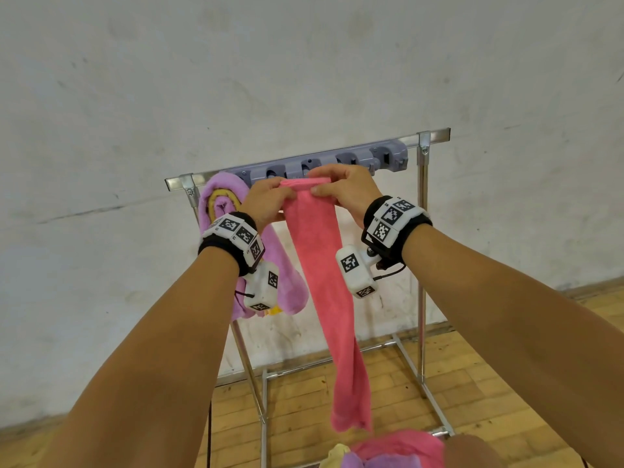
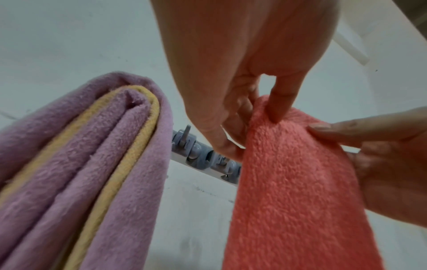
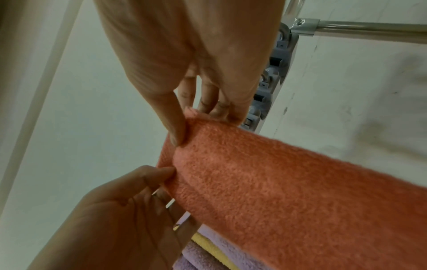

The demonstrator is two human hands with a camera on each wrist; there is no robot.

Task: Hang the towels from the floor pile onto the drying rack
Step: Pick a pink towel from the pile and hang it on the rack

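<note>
Pink towel (image 1: 324, 282): fuzzy, folded into a narrow strip, hanging long from the rack (image 1: 423, 231) top bar. Left hand (image 1: 266, 201) and right hand (image 1: 344, 187) both pinch its top fold. Purple towel (image 1: 223, 204) with yellow trim hangs just left.

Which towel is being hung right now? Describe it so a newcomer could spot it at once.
Find the metal drying rack against the white wall. At the middle of its top bar, the left hand and right hand pinch the top of the pink towel, which hangs down long and narrow. Unlike the purple towel with its yellow stripe, to its left, it is plain coral pink.
</note>
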